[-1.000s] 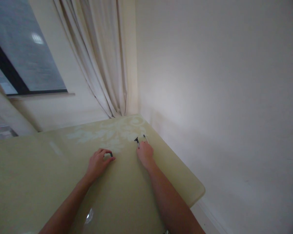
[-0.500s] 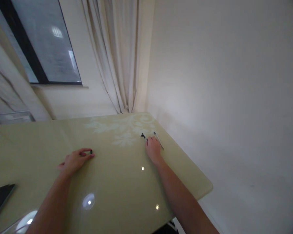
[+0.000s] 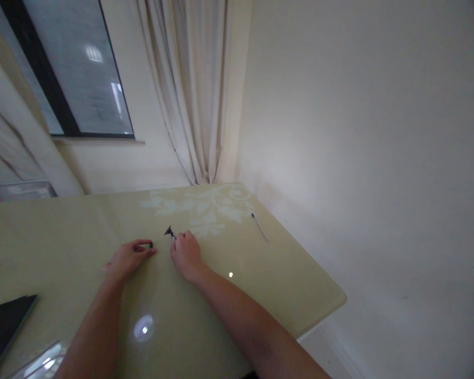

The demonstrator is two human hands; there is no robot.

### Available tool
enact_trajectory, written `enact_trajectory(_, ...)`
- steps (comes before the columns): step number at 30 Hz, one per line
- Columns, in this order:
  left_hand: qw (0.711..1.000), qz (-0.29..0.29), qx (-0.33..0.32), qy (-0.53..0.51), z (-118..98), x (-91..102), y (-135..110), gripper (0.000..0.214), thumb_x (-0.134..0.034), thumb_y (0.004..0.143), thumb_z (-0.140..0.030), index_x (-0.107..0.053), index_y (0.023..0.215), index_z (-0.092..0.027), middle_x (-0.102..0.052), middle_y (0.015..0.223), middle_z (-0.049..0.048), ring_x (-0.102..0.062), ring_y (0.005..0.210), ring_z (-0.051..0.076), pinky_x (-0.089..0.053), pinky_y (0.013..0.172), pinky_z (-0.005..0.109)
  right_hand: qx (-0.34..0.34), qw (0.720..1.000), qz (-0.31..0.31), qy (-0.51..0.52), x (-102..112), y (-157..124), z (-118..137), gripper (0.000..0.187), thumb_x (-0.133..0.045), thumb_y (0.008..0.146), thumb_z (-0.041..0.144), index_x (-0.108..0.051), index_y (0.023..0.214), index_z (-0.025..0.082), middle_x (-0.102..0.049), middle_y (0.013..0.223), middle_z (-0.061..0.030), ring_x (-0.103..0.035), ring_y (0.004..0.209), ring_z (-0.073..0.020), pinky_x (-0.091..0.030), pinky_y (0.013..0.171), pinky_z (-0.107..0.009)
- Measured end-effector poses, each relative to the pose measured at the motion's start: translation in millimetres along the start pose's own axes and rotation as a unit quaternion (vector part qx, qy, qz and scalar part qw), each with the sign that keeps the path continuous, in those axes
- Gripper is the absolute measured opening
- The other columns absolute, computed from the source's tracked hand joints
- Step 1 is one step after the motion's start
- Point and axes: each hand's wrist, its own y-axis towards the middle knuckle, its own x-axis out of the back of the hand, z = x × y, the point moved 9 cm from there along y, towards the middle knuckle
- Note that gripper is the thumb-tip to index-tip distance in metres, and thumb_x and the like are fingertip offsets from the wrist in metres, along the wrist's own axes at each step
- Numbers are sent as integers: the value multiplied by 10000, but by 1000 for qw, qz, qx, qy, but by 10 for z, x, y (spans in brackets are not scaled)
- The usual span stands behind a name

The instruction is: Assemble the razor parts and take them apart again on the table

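My left hand (image 3: 128, 258) is closed in a pinch, with a small dark green-black piece (image 3: 150, 245) upright between thumb and fingertips, just over the tabletop; its kind is too small to make out. To its right, my right hand (image 3: 186, 255) grips what looks like a razor (image 3: 169, 231). The razor's black T-shaped head points up and left, while most of its pale handle is hidden in the fingers. A short gap separates the two hands. Farther right lies a slim pale stick with a dark tip (image 3: 260, 227), apart from both hands.
The glossy yellowish table (image 3: 300, 295) has a rounded right corner and a white floral pattern at the back. A dark flat object (image 3: 8, 329) and a clear plastic item (image 3: 43, 363) lie at the near left. A wall (image 3: 359, 158) flanks the table's right side; curtains (image 3: 197, 105) hang behind.
My right hand has moved left with the razor, away from the pale stick and close to my left hand. My left hand stays nearly in place, still pinching the small dark piece.
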Motion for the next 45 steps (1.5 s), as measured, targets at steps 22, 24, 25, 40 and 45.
enact_trajectory(22, 1000, 10, 17, -10, -49, 7, -55, 320, -755, 758, -457, -770, 1008, -257, -807, 1004, 103, -687, 1089, 443, -410, 983, 718, -101, 987, -97, -82, 805, -5, -1164, 265, -573, 973, 236, -643, 1222, 175, -646, 1199, -142, -607, 1110, -253, -466, 927, -340)
enact_trajectory(24, 1000, 15, 25, -8, -47, -4, -43, 325, -762, 752, -471, -766, 1004, -266, -804, 1017, 86, -688, 1092, 445, -389, 1004, 740, -163, 964, -136, -158, 1210, -132, -1670, 258, -594, 940, 183, -646, 1193, 178, -644, 1195, -148, -579, 1146, -269, -441, 950, -354)
enact_trajectory(25, 999, 20, 29, -10, -43, -13, -37, 340, -768, 741, -482, -764, 1008, -272, -804, 1027, 82, -685, 1099, 449, -366, 1024, 752, -186, 956, -147, -170, 1370, -206, -1891, 262, -602, 925, 165, -642, 1184, 163, -634, 1203, -170, -566, 1162, -293, -433, 954, -380)
enact_trajectory(40, 976, -183, 113, -19, 51, 300, -330, 437, -366, 959, -441, -702, 984, -162, -723, 914, 142, -659, 836, 310, -491, 689, 380, -57, 997, -45, -10, 604, -115, -879, 179, -585, 873, 99, -667, 1012, 175, -664, 1035, -94, -617, 870, -189, -452, 784, -283)
enact_trajectory(45, 972, -205, 114, -9, 21, 350, -403, 354, -394, 910, -390, -612, 721, -185, -548, 634, 64, -511, 612, 218, -373, 586, 337, -37, 999, -22, 5, 252, -19, -407, 253, -567, 886, 103, -646, 1123, 145, -650, 1119, -135, -625, 973, -225, -482, 830, -310)
